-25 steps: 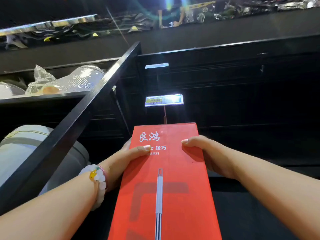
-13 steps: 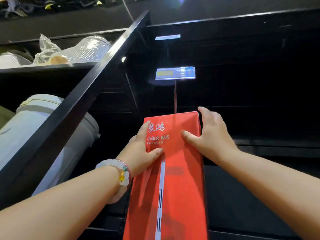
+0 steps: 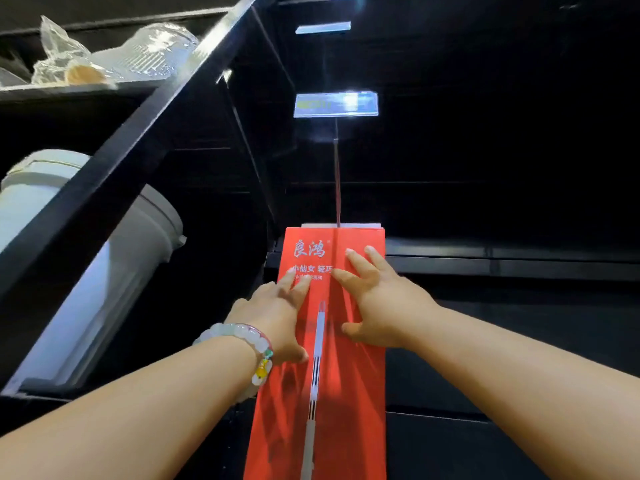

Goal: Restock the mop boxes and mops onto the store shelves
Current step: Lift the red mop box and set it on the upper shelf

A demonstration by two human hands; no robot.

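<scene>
Both hands now lie flat on the front of the tall red mop box (image 3: 349, 393), where half a second ago they wrapped its top corners. The left hand (image 3: 277, 317), a bead bracelet (image 3: 242, 337) at its wrist, presses with straight fingers near the white lettering; the right hand (image 3: 377, 299) spreads its fingers wide beside it, neither gripping. The box stands upright against the dark store shelf (image 3: 502, 261). Beyond, a price tag (image 3: 336, 104) glints; a grey bin (image 3: 104, 271) lies left.
</scene>
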